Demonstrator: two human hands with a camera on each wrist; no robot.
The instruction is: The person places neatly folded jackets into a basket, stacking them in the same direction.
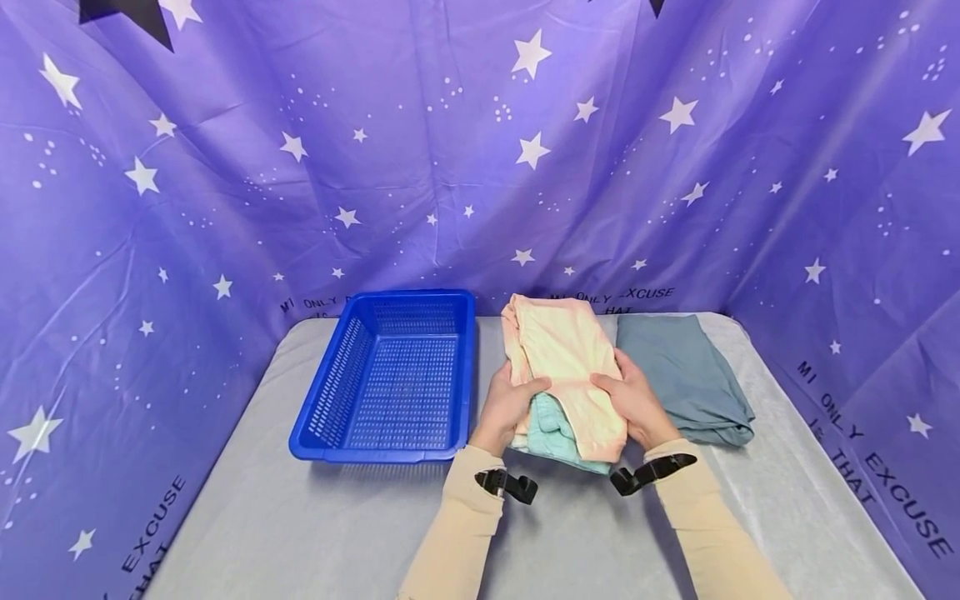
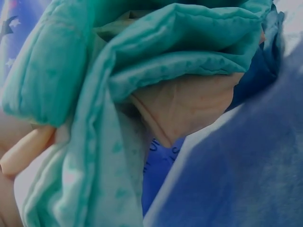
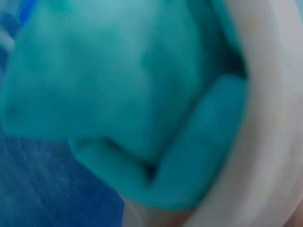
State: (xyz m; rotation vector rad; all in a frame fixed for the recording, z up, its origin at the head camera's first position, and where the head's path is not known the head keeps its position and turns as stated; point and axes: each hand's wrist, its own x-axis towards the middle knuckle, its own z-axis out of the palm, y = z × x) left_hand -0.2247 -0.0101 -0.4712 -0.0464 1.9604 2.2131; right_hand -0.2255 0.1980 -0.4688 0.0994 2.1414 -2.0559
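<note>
Both hands grip a stack of folded clothes, a peach garment [image 1: 566,337] on top and a mint-green garment [image 1: 553,425] under it. My left hand [image 1: 508,404] holds the near left side with its thumb lying on the peach cloth. On the opposite side my right hand [image 1: 636,398] pinches the stack, thumb on top and fingers beneath. Seen from below in the left wrist view, the mint-green cloth [image 2: 94,156] hangs in loose folds with peach fabric [image 2: 189,104] between them. The right wrist view is blurred, filled mostly by the mint-green garment [image 3: 104,80].
A blue perforated plastic basket [image 1: 467,375] stands to the left of the stack with nothing in it. A folded grey-blue garment [image 1: 678,375] lies to the right on the grey-covered table [image 1: 360,533]. Purple star-patterned curtains [image 1: 420,167] enclose the back and sides.
</note>
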